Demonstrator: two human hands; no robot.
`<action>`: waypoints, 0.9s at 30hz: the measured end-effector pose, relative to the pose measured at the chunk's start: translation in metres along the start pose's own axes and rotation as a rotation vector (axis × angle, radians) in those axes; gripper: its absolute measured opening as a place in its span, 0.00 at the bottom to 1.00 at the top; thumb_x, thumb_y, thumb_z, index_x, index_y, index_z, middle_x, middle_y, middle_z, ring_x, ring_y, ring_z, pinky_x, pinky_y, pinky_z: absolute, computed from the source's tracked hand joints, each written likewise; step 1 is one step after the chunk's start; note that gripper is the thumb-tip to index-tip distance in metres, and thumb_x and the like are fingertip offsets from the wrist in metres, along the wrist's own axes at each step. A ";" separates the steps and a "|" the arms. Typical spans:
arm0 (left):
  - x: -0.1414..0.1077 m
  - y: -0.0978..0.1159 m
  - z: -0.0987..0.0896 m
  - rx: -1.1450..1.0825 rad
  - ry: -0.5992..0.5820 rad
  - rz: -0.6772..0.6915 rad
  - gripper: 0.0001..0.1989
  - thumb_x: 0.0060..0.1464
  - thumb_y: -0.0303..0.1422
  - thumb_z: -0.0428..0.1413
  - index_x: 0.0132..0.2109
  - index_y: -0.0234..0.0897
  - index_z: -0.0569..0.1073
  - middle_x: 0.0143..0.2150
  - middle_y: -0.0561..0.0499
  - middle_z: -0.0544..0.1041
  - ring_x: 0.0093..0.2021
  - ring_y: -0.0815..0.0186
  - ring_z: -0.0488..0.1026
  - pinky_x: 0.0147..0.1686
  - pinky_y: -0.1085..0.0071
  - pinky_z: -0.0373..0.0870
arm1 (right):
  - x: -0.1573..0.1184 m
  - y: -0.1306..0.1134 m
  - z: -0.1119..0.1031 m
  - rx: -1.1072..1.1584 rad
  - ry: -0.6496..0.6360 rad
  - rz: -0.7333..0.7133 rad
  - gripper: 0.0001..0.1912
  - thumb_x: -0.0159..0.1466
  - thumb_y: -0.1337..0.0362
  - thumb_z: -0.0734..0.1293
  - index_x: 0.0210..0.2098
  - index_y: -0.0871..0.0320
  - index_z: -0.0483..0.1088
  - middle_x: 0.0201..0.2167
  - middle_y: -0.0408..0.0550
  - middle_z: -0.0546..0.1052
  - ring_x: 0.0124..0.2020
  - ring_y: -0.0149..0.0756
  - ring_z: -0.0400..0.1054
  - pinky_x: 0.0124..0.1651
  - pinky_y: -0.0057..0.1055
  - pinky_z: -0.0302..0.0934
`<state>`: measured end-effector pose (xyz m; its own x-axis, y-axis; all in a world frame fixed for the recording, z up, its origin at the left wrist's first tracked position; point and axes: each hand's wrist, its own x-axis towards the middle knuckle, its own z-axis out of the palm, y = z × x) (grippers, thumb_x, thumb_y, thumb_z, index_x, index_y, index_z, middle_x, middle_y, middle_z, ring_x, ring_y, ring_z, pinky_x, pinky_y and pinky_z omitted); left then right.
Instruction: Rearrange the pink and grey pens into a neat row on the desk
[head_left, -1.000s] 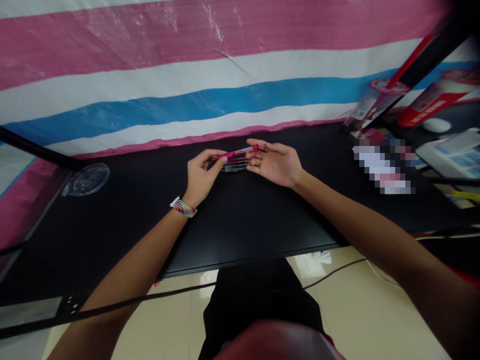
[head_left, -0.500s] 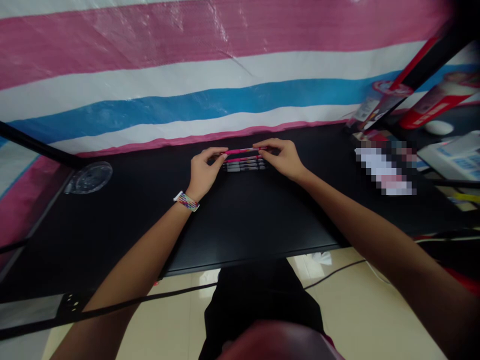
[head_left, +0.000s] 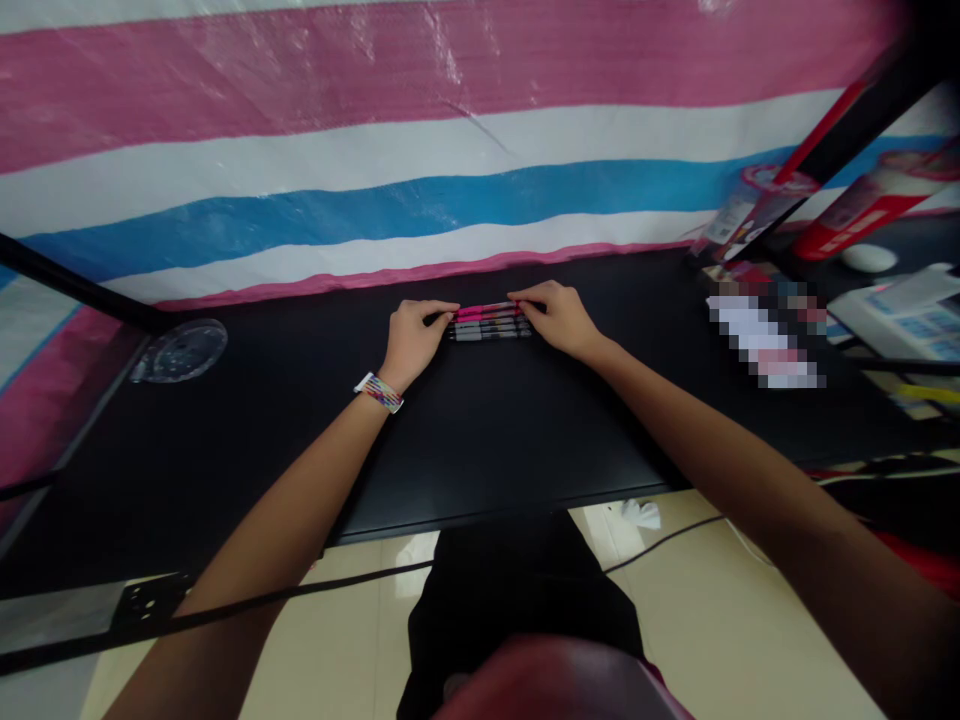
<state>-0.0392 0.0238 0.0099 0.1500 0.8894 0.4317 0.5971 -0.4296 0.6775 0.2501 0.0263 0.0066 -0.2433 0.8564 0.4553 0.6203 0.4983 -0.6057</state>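
Observation:
Several pens lie side by side in a row on the black table [head_left: 495, 420]. At the far side of the row is a pink pen [head_left: 474, 310], with another pink one against it; grey and black pens [head_left: 480, 331] lie on the near side. My left hand [head_left: 414, 338] pinches the left end of the far pink pen between thumb and fingers. At its other end, my right hand [head_left: 559, 318] pinches in the same way. My fingers partly hide both ends of the row. A colourful woven band [head_left: 381, 391] circles my left wrist.
A clear plastic lid [head_left: 184, 350] lies at the left. Cups, including a clear one [head_left: 750, 215] and a red one [head_left: 855, 210], stand at the back right beside a white rounded object [head_left: 870, 258]. A striped sheet [head_left: 420, 210] hangs behind the table.
My hands have brought the far pink pen down and nearer, closing its gap to the other pens. It now lies against the row.

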 end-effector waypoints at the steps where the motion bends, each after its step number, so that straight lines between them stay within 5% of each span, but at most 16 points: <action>1: 0.000 -0.002 0.001 -0.011 0.001 0.012 0.11 0.65 0.30 0.64 0.48 0.50 0.90 0.48 0.49 0.91 0.50 0.52 0.86 0.58 0.48 0.77 | 0.000 0.000 0.000 0.012 0.000 -0.001 0.19 0.71 0.66 0.66 0.52 0.50 0.88 0.51 0.48 0.89 0.55 0.54 0.82 0.66 0.58 0.72; 12: -0.001 -0.003 0.002 -0.019 0.014 0.043 0.12 0.66 0.31 0.60 0.46 0.49 0.89 0.46 0.48 0.90 0.49 0.51 0.83 0.62 0.44 0.74 | -0.003 -0.004 -0.001 0.050 -0.031 0.004 0.20 0.67 0.67 0.66 0.49 0.48 0.89 0.50 0.46 0.89 0.55 0.55 0.80 0.68 0.58 0.68; 20: -0.002 -0.003 0.013 -0.462 0.125 -0.098 0.19 0.73 0.47 0.58 0.63 0.47 0.80 0.70 0.43 0.80 0.73 0.54 0.75 0.74 0.51 0.69 | -0.001 0.000 0.010 0.313 0.259 0.269 0.22 0.71 0.61 0.64 0.58 0.50 0.84 0.62 0.49 0.85 0.67 0.51 0.76 0.77 0.54 0.63; 27: -0.014 0.016 0.036 -0.569 0.060 -0.161 0.27 0.75 0.57 0.52 0.71 0.52 0.72 0.80 0.46 0.69 0.82 0.56 0.63 0.79 0.51 0.62 | -0.008 -0.018 0.032 0.425 0.191 0.325 0.28 0.71 0.63 0.63 0.68 0.49 0.77 0.73 0.47 0.76 0.80 0.45 0.62 0.82 0.49 0.54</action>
<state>-0.0037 0.0097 -0.0070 0.0381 0.9469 0.3191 0.0896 -0.3213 0.9427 0.2174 0.0146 -0.0071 0.0738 0.9549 0.2875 0.2767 0.2574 -0.9258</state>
